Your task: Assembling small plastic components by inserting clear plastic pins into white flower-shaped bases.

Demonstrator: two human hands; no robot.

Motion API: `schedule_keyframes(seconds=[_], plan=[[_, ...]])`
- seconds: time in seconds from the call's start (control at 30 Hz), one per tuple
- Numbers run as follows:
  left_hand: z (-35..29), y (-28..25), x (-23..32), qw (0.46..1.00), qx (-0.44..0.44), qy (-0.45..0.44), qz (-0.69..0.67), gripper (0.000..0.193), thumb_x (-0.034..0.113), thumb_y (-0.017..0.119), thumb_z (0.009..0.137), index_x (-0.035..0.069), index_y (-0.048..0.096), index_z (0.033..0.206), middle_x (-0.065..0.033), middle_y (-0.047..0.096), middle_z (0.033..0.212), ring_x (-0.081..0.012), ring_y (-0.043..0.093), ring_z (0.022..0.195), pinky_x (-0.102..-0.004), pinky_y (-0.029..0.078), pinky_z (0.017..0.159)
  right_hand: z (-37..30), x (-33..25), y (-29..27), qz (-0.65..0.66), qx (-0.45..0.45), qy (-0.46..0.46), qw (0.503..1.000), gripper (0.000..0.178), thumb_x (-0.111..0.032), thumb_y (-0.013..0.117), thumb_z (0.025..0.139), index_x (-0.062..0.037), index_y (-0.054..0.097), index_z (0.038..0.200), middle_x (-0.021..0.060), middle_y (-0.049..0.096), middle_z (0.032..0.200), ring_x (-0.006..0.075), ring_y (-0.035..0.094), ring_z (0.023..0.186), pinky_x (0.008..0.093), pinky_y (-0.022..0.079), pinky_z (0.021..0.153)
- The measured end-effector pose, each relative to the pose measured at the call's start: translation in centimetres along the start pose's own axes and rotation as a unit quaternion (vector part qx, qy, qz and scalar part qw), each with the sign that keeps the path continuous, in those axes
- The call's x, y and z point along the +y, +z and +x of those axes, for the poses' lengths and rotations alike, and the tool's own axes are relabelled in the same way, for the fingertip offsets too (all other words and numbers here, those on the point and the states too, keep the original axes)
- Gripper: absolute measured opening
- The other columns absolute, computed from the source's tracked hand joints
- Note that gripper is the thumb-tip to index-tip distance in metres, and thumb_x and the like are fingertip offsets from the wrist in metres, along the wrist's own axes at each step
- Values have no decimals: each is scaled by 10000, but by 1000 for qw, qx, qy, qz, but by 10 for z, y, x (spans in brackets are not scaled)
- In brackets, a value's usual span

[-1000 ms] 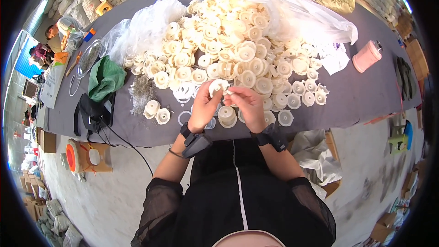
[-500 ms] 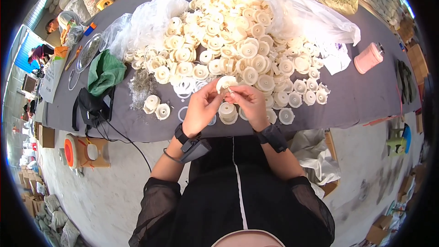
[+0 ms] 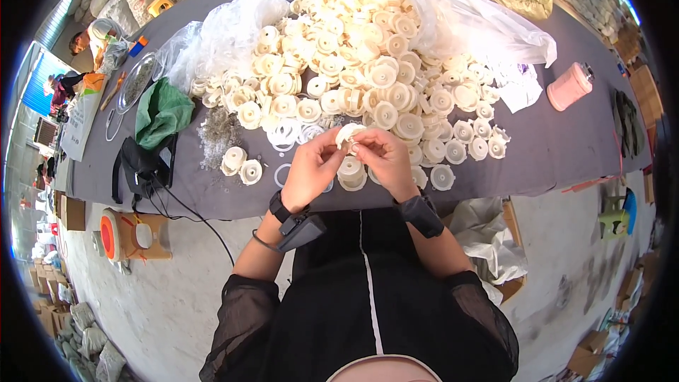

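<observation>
Between my two hands, just above the near part of the table, is a cream round plastic part (image 3: 349, 133). My left hand (image 3: 311, 165) pinches it from the left. The fingers of my right hand (image 3: 385, 160) are closed at its right side; fingertips hide its lower edge. Beneath them stands a short stack of similar round parts (image 3: 351, 175). A large heap of these cream parts (image 3: 339, 64) spreads behind my hands. White plastic rings (image 3: 284, 134) lie left of my fingers, and a pile of small clear pieces (image 3: 219, 134) sits farther left.
Clear plastic bags (image 3: 240, 28) flank the heap. A pink spool-like cylinder (image 3: 570, 87) stands at right. At left are a green cloth (image 3: 164, 112) and a black bag (image 3: 141, 168) with a trailing cable. A stool (image 3: 138, 235) stands on the floor. Another person (image 3: 106, 39) sits at far left.
The held part is tilted more upright between my fingers. Both hands stay in nearly the same place. At far left, the people have shifted slightly.
</observation>
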State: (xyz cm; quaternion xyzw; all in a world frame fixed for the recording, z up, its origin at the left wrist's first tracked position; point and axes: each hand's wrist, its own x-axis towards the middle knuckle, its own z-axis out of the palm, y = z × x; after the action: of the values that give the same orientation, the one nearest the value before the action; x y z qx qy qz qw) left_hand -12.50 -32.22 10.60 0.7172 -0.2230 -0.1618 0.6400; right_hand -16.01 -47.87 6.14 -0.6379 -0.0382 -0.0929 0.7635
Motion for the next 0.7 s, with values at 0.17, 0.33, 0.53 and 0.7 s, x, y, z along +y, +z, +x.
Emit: schedule_keyframes(seconds=[0.17,0.33,0.53,0.7], plan=[[-4,0,2,1000,4,6,-23,293,-6,520,850,-4,524,1143,-42,617,939,-64,561,844,-208,453,727,2,-5,0,-116,64,-56,990,322,-53,657,753,-30,551,1057,39,589,949,68,556,807,192,448,661],[-5,-2,8,999,-32,0,-38,357,-51,517,842,-28,484,1196,-63,592,1068,-87,539,959,-222,436,821,5,-4,-10,-10,-37,-4,999,355,-93,667,753,-19,525,1070,27,578,939,70,543,816,209,442,696],[-11,2,10,999,-28,8,-41,356,-44,492,842,12,503,1194,-49,607,1012,-68,550,876,-215,447,768,7,0,-11,33,-60,29,997,309,-101,653,766,-11,534,1036,23,583,918,68,534,839,218,439,720],[-19,1,9,999,-9,28,30,338,12,520,854,-9,498,1191,-48,598,1005,-55,521,876,-212,437,758,4,8,-4,-3,-70,-9,998,260,-106,617,789,-18,543,1023,21,579,920,81,530,862,236,419,783]])
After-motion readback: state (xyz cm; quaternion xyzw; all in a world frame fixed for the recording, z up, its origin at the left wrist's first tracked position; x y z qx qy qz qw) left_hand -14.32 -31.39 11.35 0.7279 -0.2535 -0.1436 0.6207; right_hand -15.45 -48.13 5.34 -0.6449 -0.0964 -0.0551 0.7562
